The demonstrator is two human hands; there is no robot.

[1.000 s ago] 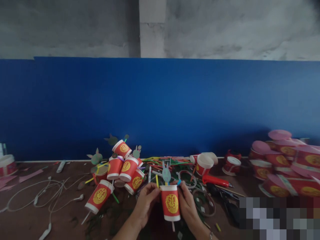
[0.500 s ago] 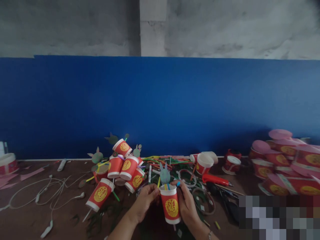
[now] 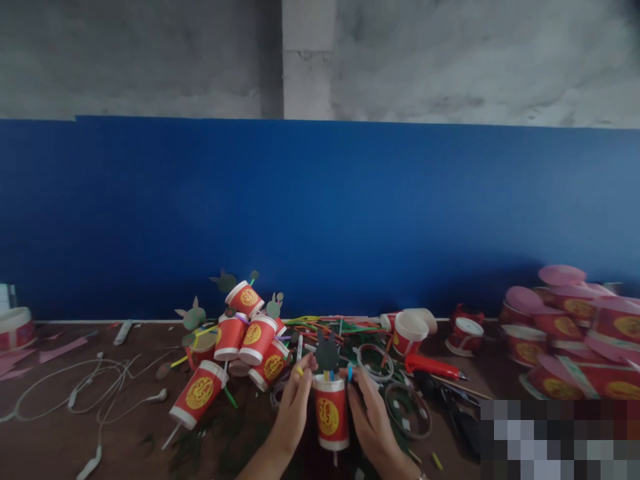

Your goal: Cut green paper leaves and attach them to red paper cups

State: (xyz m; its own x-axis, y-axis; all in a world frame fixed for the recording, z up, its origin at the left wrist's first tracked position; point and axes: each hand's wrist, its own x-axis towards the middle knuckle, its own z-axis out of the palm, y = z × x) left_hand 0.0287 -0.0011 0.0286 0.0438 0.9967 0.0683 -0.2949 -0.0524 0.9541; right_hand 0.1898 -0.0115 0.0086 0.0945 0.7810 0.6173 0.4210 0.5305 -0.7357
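Observation:
Between my two hands a red paper cup (image 3: 331, 415) with a white rim and a gold emblem stands upright, a thin pale stick showing under its base. A dark rabbit-head cutout (image 3: 328, 352) rises above the rim, with short yellow and blue pieces beneath it. To the left, my left hand (image 3: 294, 403) is closed at the fingertips on the end of a yellow strip (image 3: 299, 371). My right hand (image 3: 369, 408), on the other side, pinches the end of a blue strip (image 3: 350, 373). Whether either palm touches the cup I cannot tell.
Several finished-looking rabbit cups (image 3: 257, 333) are piled at left, near tangled white earphones (image 3: 103, 387). Coloured strips (image 3: 325, 321) lie along the wall. At right are a red utility knife (image 3: 433, 366), tape rolls (image 3: 407, 410), black scissors (image 3: 457, 417) and stacked cups with pink discs (image 3: 565, 320).
The cup has shifted slightly left and turned more upright. The rabbit head now looks darker. My left hand has moved up beside the rim, and the right hand has drawn a little away from the cup.

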